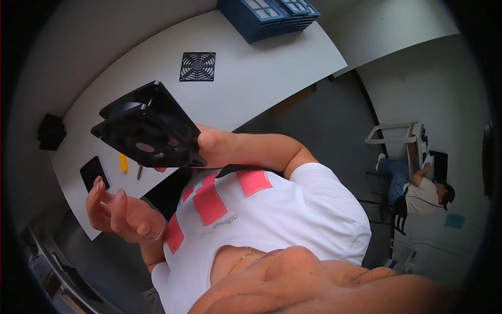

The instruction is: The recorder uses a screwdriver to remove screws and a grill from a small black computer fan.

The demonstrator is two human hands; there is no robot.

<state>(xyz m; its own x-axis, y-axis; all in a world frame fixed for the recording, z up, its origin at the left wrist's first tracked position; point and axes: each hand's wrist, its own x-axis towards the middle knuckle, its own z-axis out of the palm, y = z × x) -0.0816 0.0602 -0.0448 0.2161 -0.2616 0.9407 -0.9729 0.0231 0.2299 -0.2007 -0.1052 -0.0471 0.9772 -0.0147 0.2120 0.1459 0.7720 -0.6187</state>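
Note:
A black square cooling fan (149,128) is raised over the near part of the white table, tilted. My right hand (212,140) grips it by its right edge, with the thumb on the frame and the other fingers mostly hidden behind it. Below and to the left of the fan, my left hand (123,214) is held up with its fingers apart and slightly curled, touching nothing that I can make out. A black fan grille (197,66) lies flat on the table beyond the fan.
On the white table (251,78) are a stack of blue boxes (266,21), a flat black piece (94,174), a yellow item (123,162) and a slim metallic item (139,171). Dark objects (51,131) are at the left edge. A seated person (421,196) is far right.

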